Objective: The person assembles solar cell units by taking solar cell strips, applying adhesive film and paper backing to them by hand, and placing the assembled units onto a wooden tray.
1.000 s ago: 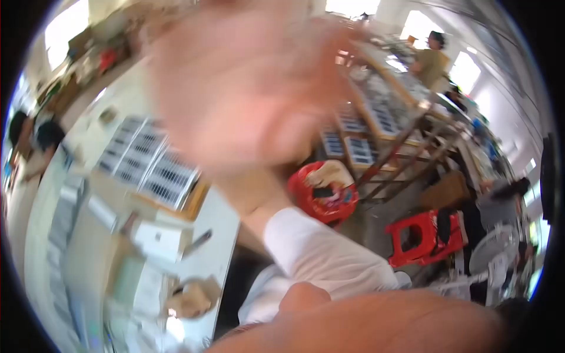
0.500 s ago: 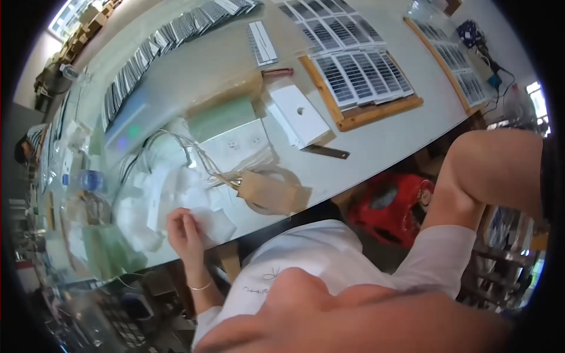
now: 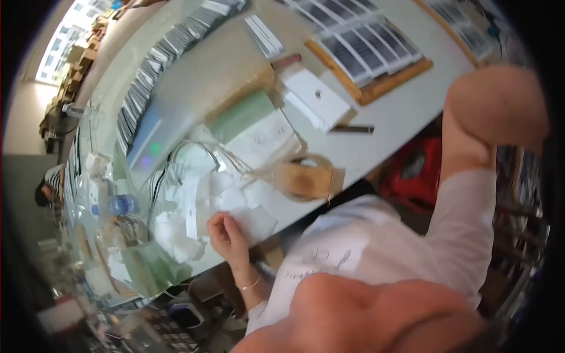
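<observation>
My left hand point(image 3: 226, 238), with a thin bracelet at its wrist, is over the front edge of the table. Its fingers are curled in and closed. A soft white sheet point(image 3: 259, 222) lies right beside the fingertips, and whether the fingers pinch it cannot be made out. More crumpled white material point(image 3: 176, 238) is to the left of the hand. My right arm point(image 3: 494, 112) is raised and bent at the right side, its hand outside the view. To the right of my left hand is a brown tape roll point(image 3: 303, 179).
Behind are a white box point(image 3: 318, 97), a dark metal strip point(image 3: 353, 129), and wooden trays point(image 3: 397, 81) of striped cards. A long row of cards point(image 3: 159, 62) curves along the back left. A blue-capped bottle point(image 3: 122, 204) is at left. Another person point(image 3: 50, 185) sits at far left.
The camera view has turned, so the table things appear shifted and rotated. My left hand stays by the white sheet, fingers still curled. My right arm appears higher in the view.
</observation>
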Demonstrator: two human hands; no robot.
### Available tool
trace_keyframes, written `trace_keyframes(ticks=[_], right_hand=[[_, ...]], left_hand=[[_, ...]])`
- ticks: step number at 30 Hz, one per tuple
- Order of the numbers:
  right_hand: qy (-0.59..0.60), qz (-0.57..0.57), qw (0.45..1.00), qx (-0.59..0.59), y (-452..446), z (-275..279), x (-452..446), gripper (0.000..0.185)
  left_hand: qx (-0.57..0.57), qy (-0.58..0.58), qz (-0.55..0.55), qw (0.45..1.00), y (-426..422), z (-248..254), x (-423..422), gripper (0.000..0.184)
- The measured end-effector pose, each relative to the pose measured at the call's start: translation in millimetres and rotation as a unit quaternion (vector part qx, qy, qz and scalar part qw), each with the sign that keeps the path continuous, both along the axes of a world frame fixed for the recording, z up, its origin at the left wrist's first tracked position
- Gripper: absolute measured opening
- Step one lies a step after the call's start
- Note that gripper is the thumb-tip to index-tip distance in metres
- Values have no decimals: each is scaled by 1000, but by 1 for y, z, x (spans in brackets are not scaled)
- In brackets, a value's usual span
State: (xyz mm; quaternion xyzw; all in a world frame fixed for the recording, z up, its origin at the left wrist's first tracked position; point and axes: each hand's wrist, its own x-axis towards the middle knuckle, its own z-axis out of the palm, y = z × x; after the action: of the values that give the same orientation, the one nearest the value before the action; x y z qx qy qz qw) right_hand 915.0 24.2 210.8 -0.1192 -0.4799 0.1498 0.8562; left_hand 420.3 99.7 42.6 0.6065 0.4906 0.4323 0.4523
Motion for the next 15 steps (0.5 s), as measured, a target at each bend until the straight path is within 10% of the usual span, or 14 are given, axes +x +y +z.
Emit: trace_keyframes(ticks=[10, 11, 13, 15], right_hand=[[-187, -95, 977, -34, 39, 75, -13, 38], [-354, -367, 857, -71, 77, 49, -56, 19], [-396, -175, 829, -355, 90, 6, -121, 12], [-591, -232, 754, -168, 128, -65, -136, 25]], left_hand=[[17, 2, -19, 1000, -1, 14, 3, 7], [25, 4, -18, 1000, 0, 10, 3, 7], [10, -8, -17, 1000, 1, 6, 3, 7], [7, -9, -27, 1000, 1, 4, 2, 7]])
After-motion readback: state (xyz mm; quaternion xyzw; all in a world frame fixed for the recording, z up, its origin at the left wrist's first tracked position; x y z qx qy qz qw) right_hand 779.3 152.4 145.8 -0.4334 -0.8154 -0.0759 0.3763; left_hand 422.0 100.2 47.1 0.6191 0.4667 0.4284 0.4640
